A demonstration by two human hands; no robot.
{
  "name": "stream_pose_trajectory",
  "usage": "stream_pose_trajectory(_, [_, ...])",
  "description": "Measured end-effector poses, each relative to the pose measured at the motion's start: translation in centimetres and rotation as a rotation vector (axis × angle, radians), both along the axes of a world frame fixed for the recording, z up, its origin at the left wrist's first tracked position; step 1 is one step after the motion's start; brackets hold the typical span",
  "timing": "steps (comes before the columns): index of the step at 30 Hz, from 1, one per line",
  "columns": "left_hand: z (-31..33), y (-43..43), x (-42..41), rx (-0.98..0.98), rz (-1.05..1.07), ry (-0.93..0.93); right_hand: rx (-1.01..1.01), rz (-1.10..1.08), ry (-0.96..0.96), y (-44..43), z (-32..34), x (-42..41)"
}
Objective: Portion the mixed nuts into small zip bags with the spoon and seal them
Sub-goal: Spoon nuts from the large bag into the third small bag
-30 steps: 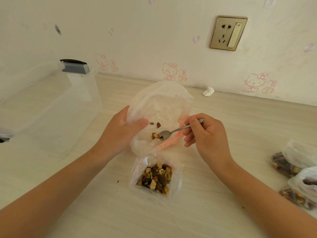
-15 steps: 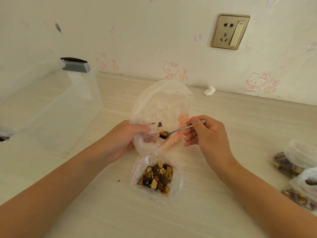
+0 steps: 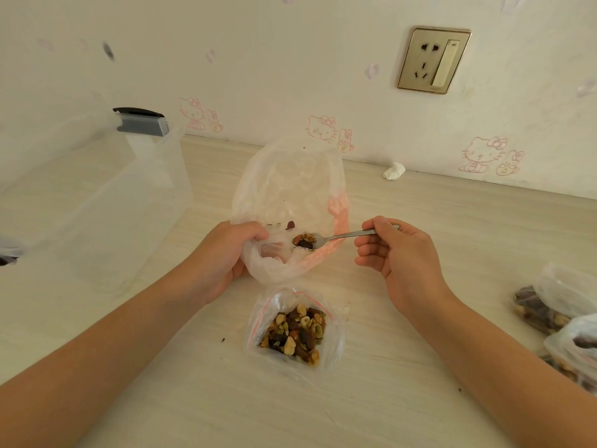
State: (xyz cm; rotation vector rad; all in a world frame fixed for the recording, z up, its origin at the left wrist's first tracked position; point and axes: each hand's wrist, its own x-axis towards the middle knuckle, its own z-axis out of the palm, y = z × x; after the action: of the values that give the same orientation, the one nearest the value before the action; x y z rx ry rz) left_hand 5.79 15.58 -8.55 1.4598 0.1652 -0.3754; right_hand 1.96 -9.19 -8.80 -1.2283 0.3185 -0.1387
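My left hand grips the crumpled lower edge of a large clear plastic bag that stands open on the table. My right hand pinches the handle of a metal spoon. The spoon's bowl carries a small load of mixed nuts at the big bag's mouth. A couple of loose nuts lie inside the big bag. Just below, a small zip bag with a red seal line lies open on the table, partly filled with mixed nuts.
A large clear plastic storage box with a grey latch stands at the left. Filled small bags lie at the right edge. A crumpled white scrap sits by the wall. A dark crumb lies left of the small bag.
The spoon scooped nuts from the bottom of the big bag and lifted toward its mouth. My left hand slid down and bunched the bag's lower edge.
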Motion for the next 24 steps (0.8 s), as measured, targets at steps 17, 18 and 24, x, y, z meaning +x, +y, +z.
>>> stream_pose_trajectory(17, [-1.6,-0.1,0.1,0.294,-0.004,-0.175,0.018,0.023,-0.027,-0.2,-0.2,0.2])
stream_pose_trajectory(18, [-1.7,-0.1,0.1,0.291,-0.008,-0.179,0.014,0.026,-0.033,-0.2,-0.2,0.2])
stream_pose_trajectory(24, [-1.7,0.0,0.2,0.278,-0.039,-0.201,0.034,0.04,-0.096,0.0,0.8,-0.6])
